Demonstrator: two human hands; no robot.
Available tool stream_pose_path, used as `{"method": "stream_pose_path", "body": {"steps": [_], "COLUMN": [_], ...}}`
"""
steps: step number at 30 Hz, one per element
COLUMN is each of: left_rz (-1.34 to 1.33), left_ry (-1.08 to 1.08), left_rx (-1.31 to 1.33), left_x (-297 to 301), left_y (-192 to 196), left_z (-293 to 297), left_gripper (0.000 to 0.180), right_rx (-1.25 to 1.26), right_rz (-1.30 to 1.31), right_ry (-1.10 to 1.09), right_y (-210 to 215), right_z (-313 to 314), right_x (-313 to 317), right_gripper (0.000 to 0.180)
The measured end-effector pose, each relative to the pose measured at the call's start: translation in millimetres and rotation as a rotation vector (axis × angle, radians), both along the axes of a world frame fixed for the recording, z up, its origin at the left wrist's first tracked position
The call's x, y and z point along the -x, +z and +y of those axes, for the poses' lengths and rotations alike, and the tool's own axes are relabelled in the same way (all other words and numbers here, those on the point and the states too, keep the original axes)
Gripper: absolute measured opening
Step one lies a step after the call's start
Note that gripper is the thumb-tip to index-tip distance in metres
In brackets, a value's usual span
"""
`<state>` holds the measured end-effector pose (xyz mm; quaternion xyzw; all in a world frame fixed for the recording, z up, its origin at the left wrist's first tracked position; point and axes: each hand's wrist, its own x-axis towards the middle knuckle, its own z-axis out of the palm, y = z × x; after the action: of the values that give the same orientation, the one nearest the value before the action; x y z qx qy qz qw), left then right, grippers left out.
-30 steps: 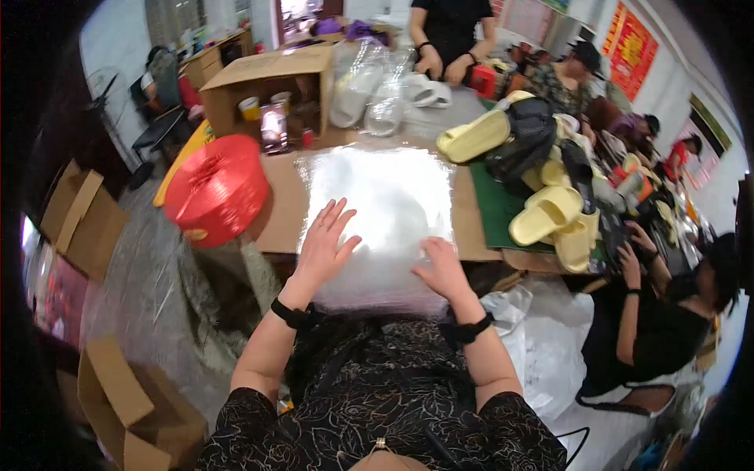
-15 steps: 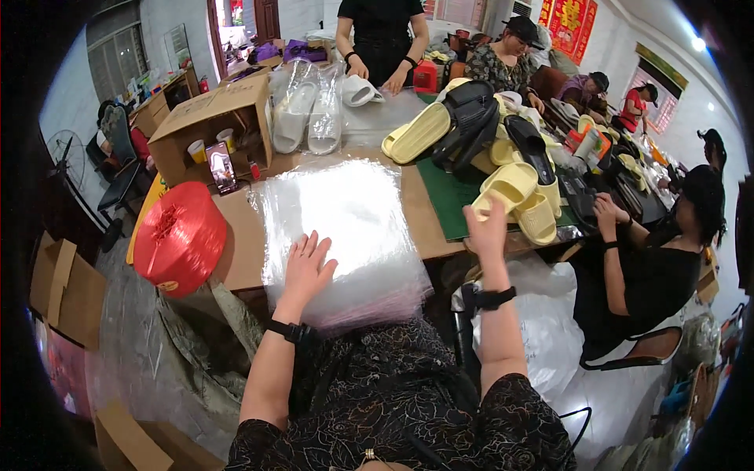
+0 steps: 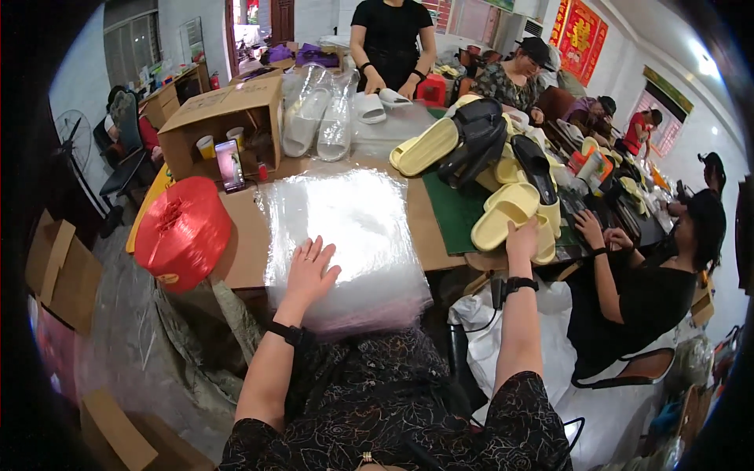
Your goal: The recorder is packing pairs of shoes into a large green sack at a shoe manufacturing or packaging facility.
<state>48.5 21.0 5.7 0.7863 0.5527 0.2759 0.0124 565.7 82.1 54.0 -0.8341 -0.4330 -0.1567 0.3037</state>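
My left hand lies flat with fingers apart on a stack of clear plastic bags in front of me. To its right, my right hand is closed on the right side of a pale yellow slide slipper at the near edge of the pile; some fingertips are hidden. Another yellow slipper sits just behind that hand. Farther back, a yellow slipper leans against black slippers. Under the pile's left part is a green mat.
A red twine roll stands left of the bags. Behind it are a phone, an open cardboard box and bagged white slippers. Across the table, a person handles white slippers; another works close on my right.
My right hand has moved right and slightly nearer, along the yellow slipper's side. That slipper has come nearer to me. My left hand stays on the bags.
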Motion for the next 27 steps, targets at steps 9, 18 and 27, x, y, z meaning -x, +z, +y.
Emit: {"method": "stream_pose_path", "body": {"steps": [9,18,27], "left_rz": [0.009,0.047,0.141], "left_ry": [0.019,0.012,0.076], "left_rx": [-0.017,0.019,-0.023], "left_x": [9,3,7], "left_y": [-1,9,1], "left_z": [-5,-8,-7], "left_gripper": [0.055,0.056,0.054], "right_rx": [-0.394,0.068,0.034], "right_rz": [-0.036,0.007,0.299], "right_ry": [0.552,1.440,1.303], "right_y": [89,110,72], "right_z": [-41,-23,-13], "right_x": [120,264,332], "right_gripper": [0.058,0.035,0.028]}}
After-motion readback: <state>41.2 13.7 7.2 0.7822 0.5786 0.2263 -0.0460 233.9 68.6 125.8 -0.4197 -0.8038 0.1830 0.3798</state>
